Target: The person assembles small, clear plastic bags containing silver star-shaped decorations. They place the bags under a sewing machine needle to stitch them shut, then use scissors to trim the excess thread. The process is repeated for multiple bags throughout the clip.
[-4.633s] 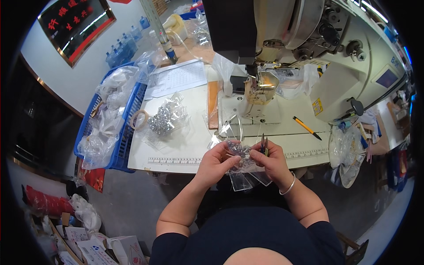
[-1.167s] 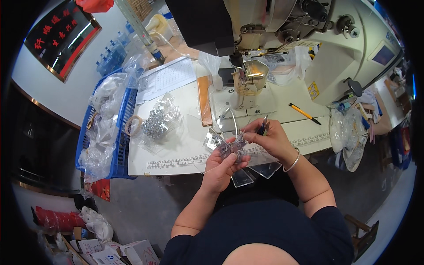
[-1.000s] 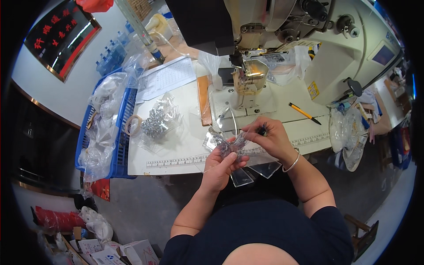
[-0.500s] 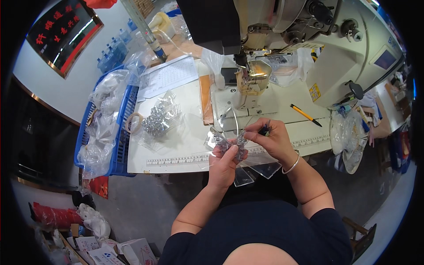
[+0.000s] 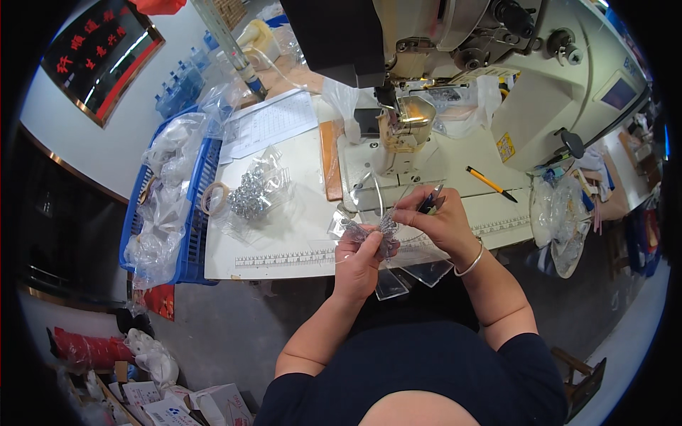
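My left hand (image 5: 359, 263) grips a silvery-grey, bow-shaped piece (image 5: 388, 228) at its middle, thumb on top. Clear plastic sheeting (image 5: 429, 270) with stiff edges spreads around and below it, hanging past the table's front edge. The fingertips of my right hand (image 5: 442, 220) pinch the bow-shaped piece's right side. Tucked in that same hand is a small dark, pointed tool (image 5: 430, 203); its kind cannot be made out. Just beyond both hands rises the sewing machine (image 5: 408, 135), its needle area apart from the piece.
Left of my hands lie shiny silver pieces (image 5: 250, 196) on clear plastic and a tape roll (image 5: 214, 198). A blue basket (image 5: 197, 213) of clear bags stands at the table's left edge. A printed sheet (image 5: 273, 125), an orange-brown strip (image 5: 331, 160) and a yellow pen (image 5: 490, 183) also lie there.
The dark tool in my right hand has tilted, so its pointed end shows more. My left hand keeps its hold, and the bow-shaped piece has shifted only slightly.
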Tool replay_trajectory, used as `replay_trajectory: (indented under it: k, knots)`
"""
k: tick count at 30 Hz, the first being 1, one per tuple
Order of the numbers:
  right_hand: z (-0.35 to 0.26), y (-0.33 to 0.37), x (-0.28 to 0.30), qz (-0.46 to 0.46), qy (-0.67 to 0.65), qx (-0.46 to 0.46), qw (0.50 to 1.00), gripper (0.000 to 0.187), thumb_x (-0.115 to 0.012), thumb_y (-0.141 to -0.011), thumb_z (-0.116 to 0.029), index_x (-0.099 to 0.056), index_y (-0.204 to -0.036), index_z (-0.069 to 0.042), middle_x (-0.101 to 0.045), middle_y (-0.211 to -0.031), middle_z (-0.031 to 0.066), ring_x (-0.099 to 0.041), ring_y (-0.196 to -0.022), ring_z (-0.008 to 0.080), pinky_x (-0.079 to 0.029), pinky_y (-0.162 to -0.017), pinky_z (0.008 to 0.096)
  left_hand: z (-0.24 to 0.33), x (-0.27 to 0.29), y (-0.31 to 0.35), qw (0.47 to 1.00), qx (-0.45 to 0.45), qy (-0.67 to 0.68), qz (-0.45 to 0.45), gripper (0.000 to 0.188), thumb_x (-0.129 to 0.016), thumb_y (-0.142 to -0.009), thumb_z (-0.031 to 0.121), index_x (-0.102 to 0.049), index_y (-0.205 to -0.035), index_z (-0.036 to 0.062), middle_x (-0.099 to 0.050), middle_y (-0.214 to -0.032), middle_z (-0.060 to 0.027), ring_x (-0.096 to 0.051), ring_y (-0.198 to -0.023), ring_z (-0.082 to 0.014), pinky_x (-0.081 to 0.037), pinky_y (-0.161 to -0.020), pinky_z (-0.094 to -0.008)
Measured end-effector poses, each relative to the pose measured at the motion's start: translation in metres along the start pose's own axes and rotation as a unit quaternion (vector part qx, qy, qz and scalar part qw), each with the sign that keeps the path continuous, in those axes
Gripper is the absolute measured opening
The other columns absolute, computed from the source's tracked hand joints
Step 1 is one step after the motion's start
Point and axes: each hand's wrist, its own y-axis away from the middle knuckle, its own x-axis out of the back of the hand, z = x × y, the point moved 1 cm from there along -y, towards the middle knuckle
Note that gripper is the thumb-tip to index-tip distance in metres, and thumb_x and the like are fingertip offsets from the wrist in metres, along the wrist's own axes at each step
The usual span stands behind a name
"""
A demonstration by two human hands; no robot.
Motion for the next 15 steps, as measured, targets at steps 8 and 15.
replay_trajectory:
  k: [8, 15]
  knots:
    - [-0.0006, 0.0027, -0.0017, 0.03, -0.05, -0.046, 0.997, 0.017, -0.075, -0.073, -0.01, -0.066, -0.082, 0.001, -0.065, -0.074, 0.0032, -0.056, -0.066, 0.0058, -0.046, -0.062, 0.0209, 0.0016, -0.0069, 0.0018, 0.996, -0.026, -0.07, 0.043, 0.014, -0.059, -0.087, 0.003, -0.054, -0.099, 0.0, -0.062, -0.09, -0.0102, -0.065, -0.074, -0.0202, -0.056, -0.066, -0.0311]
    - [-0.0007, 0.0068, -0.0046, 0.022, -0.056, -0.063, 0.996, 0.015, -0.074, -0.073, -0.009, -0.065, -0.081, 0.0, -0.063, -0.072, 0.0012, -0.054, -0.065, 0.0052, -0.044, -0.061, 0.0201, -0.0019, -0.0071, 0.0019, 0.984, -0.083, -0.135, 0.081, 0.012, -0.06, -0.085, 0.002, -0.055, -0.096, -0.0016, -0.062, -0.083, -0.0088, -0.062, -0.068, -0.0148, -0.052, -0.061, -0.0278]
